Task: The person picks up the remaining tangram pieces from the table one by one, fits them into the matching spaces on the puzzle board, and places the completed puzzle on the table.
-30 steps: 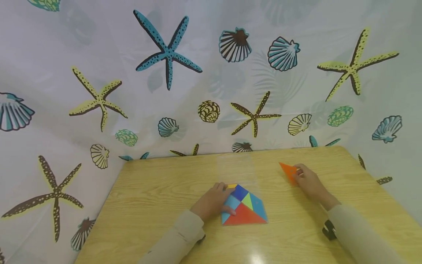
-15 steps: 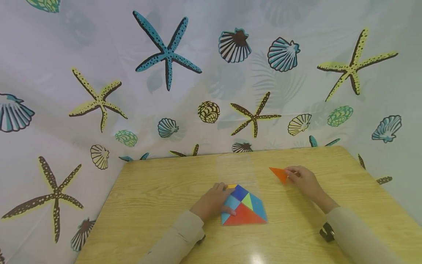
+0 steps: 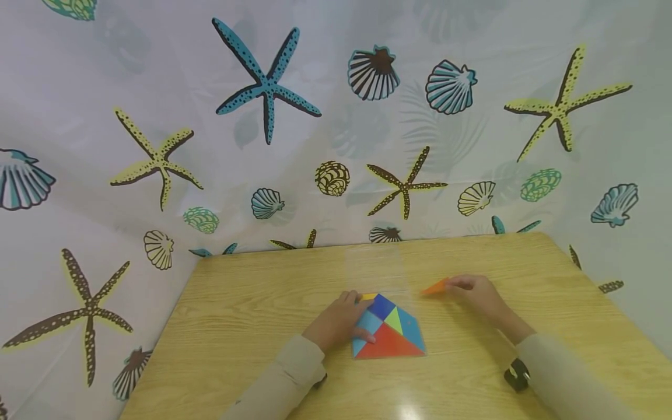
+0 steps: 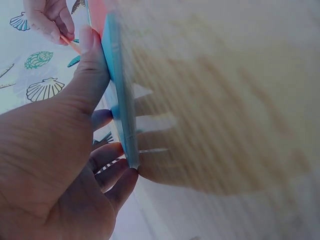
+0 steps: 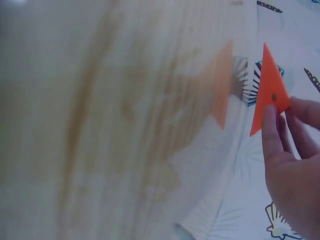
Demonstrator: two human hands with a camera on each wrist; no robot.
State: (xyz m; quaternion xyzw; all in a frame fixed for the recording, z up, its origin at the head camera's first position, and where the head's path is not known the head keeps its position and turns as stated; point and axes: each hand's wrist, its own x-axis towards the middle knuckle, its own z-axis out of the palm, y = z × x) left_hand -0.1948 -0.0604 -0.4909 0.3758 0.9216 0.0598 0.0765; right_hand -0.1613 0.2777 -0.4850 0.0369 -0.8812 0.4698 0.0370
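In the head view, tangram pieces lie fitted together near the table's middle: a red triangle (image 3: 391,343), a dark blue square (image 3: 381,307), light blue pieces (image 3: 411,329), a small yellow-green triangle (image 3: 395,321) and a partly covered yellow piece (image 3: 370,296). My left hand (image 3: 338,319) rests at their left side, thumb and fingers touching the edge and covering part of them. My right hand (image 3: 483,297) pinches an orange triangle (image 5: 270,92) between thumb and fingertips. It is tilted above the table, to the right of the other pieces and apart from them.
A clear plastic strip (image 3: 375,265) stretches from the pieces toward the back of the wooden table (image 3: 252,303). Behind and beside the table hangs a white cloth (image 3: 294,163) printed with starfish and shells.
My right hand has moved left and slightly nearer me with the orange triangle, which has turned and now appears narrower. My left hand and the other pieces have stayed put.
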